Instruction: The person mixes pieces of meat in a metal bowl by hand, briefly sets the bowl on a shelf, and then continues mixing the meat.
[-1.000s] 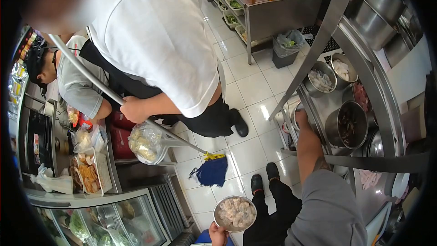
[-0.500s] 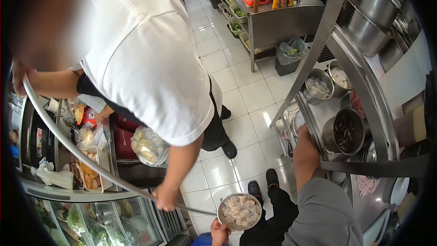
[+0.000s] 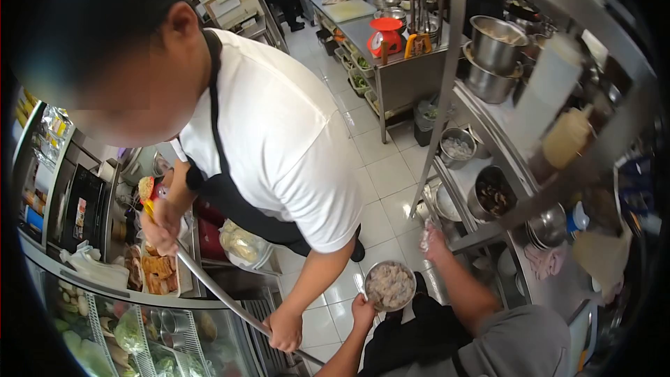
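My left hand [image 3: 363, 313] is closed on the rim of a round metal bowl [image 3: 367, 274]. Pale, raw-looking pieces [image 3: 391, 286], perhaps shrimp, fill the bowl. To the right of the bowl and apart from it is my right hand [image 3: 435, 247], its fingers closed around a bit of white, powdery-looking stuff [image 3: 425, 237]. Just beyond that hand, a pan with white contents [image 3: 448, 202] sits low on the steel rack.
A co-worker in a white shirt [image 3: 279, 119] stands close on the left, both hands on a long pole [image 3: 209, 286]. The steel rack [image 3: 436, 98] at right holds a pot of dark pieces [image 3: 494, 194] and a pot of pale pieces [image 3: 457, 148]. A glass-fronted fridge [image 3: 153, 328] stands lower left.
My right hand has come back from the rack toward the bowl, with white stuff now in its fingers. The bowl sits higher in view. The co-worker's far hand has moved down the pole.
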Available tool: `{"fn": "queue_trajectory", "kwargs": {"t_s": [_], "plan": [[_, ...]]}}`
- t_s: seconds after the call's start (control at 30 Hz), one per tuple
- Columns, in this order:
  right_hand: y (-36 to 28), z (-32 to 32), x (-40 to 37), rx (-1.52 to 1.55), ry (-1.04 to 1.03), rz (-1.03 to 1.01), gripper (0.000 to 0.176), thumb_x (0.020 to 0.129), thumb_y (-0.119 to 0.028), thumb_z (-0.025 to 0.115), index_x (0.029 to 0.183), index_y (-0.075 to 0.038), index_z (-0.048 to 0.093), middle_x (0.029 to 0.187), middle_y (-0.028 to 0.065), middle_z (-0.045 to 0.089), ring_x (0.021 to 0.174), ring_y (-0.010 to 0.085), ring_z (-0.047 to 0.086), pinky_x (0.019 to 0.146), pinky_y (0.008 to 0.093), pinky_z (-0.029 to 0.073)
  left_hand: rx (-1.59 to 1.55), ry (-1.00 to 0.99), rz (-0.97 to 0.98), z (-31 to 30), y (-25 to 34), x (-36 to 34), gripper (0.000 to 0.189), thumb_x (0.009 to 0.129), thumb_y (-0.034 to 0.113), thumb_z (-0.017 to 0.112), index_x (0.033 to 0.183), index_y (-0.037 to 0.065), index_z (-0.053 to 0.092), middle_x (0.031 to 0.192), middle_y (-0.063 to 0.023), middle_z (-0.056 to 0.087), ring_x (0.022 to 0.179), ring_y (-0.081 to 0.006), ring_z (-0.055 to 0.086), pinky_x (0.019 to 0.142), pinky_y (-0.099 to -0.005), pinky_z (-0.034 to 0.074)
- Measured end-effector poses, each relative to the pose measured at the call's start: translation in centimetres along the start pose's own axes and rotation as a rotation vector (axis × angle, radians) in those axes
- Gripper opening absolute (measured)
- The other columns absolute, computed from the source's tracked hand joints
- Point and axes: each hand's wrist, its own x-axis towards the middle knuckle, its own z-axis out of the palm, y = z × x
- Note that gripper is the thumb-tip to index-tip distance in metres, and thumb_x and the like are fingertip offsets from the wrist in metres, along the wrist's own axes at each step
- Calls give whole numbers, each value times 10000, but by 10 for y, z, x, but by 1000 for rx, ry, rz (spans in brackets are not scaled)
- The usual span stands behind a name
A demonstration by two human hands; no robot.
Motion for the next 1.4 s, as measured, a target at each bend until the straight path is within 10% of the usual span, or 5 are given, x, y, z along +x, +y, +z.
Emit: {"fn": "queue_trajectory", "kwargs": {"t_s": [0.13,0.33,0.93,1.07,1.4], "plan": [[56,100,-83,-1105,392,-528,180,902,-229,611,993,-84,667,752,98,639,723,275,642,699,399,520,78,-90,50,17,20,-4,140,765,-34,574,731,50,467,611,-69,523,414,-168,508,363,-304,413],[69,146,-211,-2067,169,-831,439,791,-77,617,1216,29,599,1219,249,620,1176,391,575,1034,460,436,-12,-346,34,68,64,-29,142,784,-56,554,751,53,468,618,-87,548,411,-177,520,351,-292,394],[108,-22,-489,-1607,1035,-649,685,763,-182,681,1367,20,432,1353,285,470,1274,460,428,1111,480,334,495,-1059,3,204,-16,-219,34,798,30,556,809,49,531,584,-55,545,397,-143,512,353,-292,399],[128,-10,-573,-1431,1070,-722,1000,659,-254,806,1489,-33,295,1442,283,398,1347,439,396,1121,445,354,602,-1193,-32,244,-54,-280,89,777,-12,561,822,58,529,581,-70,548,372,-160,497,328,-305,397],[203,-70,-774,-1282,1558,-497,820,712,-109,721,1440,-17,354,1361,296,481,1268,434,478,1064,450,408,700,-1530,-215,292,-157,-477,106,763,-55,536,805,38,506,639,-89,584,382,-155,504,340,-270,416]]}}
